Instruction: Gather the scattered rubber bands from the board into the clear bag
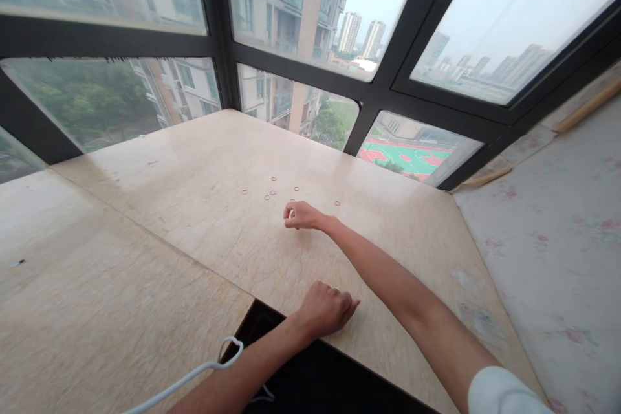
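White cable (pixel 189 369): one, looped beside the left forearm, nearest the viewer and left of the right hand (pixel 301 215).

Left hand (pixel 326 308): one, nearer than the right hand, well apart from it, at the worktop's (pixel 194 220) near edge; fingers curled, apparently resting there for support. A pale band shows on a finger; whether the palm holds anything cannot be told.

Right hand: one, low over the worktop, arm outstretched, presumably because the rings lie well in from the edge. Finger and thumb curl towards each other; whether they grip anything cannot be told.

Thin rings: several, flat, mostly spaced so each outline reads singly. One red ring (pixel 337 203) right of the right hand; a dark ring (pixel 272 193) and others left of and beyond it.

Window frame (pixel 373 100): dark, farthest beyond the right hand.
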`<action>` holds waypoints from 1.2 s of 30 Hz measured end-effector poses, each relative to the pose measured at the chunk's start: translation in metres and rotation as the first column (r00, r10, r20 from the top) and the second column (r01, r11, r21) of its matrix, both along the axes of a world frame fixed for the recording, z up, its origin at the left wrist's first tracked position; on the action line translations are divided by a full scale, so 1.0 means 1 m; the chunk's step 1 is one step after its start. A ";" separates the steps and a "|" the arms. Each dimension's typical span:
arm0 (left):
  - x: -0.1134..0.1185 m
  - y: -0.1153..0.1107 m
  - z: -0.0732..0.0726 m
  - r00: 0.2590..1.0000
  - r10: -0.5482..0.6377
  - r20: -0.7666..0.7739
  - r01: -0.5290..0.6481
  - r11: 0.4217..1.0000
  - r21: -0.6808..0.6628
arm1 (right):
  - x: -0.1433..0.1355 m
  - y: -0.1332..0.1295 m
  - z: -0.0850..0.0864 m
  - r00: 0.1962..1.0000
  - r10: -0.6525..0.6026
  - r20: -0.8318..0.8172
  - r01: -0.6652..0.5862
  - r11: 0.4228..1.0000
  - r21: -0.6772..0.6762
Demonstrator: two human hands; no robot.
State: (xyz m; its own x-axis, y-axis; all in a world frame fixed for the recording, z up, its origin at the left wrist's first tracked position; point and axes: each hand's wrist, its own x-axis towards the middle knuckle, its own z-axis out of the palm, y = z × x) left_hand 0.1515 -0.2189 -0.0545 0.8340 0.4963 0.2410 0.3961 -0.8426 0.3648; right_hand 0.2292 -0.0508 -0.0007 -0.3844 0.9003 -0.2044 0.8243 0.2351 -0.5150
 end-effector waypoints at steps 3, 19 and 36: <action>0.000 0.001 0.002 1.000 0.002 -0.021 -0.002 1.000 0.001 | 0.021 -0.041 -0.001 0.988 -0.032 -0.154 0.032 0.999 -0.003; 0.006 0.000 -0.003 0.996 0.081 -0.045 -0.081 0.997 0.013 | 0.181 -0.340 -0.036 0.403 -0.756 -0.516 0.867 0.496 -0.050; 0.007 -0.001 0.000 0.953 0.294 -0.077 -0.288 0.954 0.078 | 0.244 -0.385 -0.024 0.210 -0.848 -0.486 0.967 0.108 0.229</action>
State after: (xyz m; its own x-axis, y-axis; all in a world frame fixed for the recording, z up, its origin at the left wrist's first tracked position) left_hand 0.1590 -0.2199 -0.0543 0.6747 0.7065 0.2137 0.6554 -0.7066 0.2666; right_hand 0.4736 -0.4357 -0.0245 0.8190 0.5295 0.2208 0.4737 -0.4070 -0.7810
